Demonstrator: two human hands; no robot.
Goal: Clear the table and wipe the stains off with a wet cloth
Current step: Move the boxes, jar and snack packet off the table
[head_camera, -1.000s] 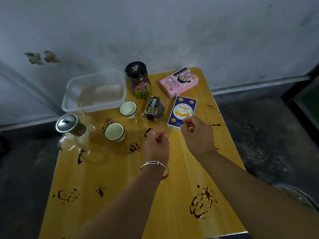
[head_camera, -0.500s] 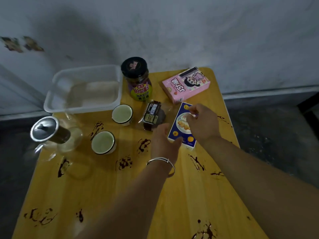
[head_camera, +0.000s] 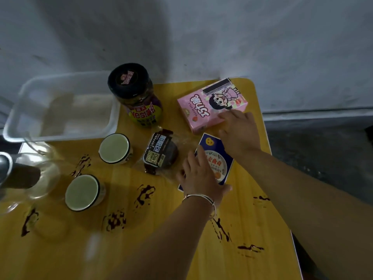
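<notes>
Right hand point(head_camera: 239, 131) shifts from blue box point(head_camera: 219, 164) to pink box point(head_camera: 210, 104). Fingers loosely extended, touching box's near edge, no grip yet. Pink box: table point(head_camera: 141, 249) 1 o'clock corner, 11 o'clock from fingers, long axis 8-to-2 o'clock. Left hand point(head_camera: 198, 178) flat on blue box, fingers spread.

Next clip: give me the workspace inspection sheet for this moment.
Surface: yellow table with dark stains, unwiped.
Job's things: pink box, blue cookie box, wrapped bread, jar, far cup, near cup; no cloth seen.
Clutter: clear tub, glass teapot.
Grips: left hand lies on the blue cookie box; right hand touches the pink box.
Cables: nothing seen.
Surroundings: grey wall, dark floor.
</notes>
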